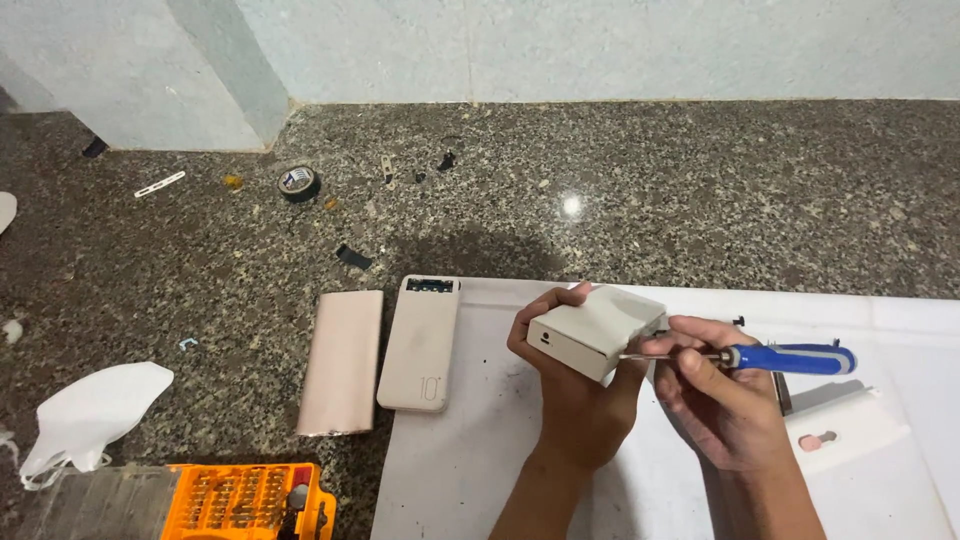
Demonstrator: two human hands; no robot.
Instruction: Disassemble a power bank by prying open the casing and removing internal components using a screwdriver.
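Blue-handled screwdriver (pixel 770 358), speckled granite floor (pixel 700 190)

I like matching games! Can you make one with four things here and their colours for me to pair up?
Things:
1. screwdriver handle
2. bit case
3. roll of tape
4. box in the left hand

Colours:
A. black
B. white
C. blue
D. orange

Pairs: 1-C, 2-D, 3-A, 4-B
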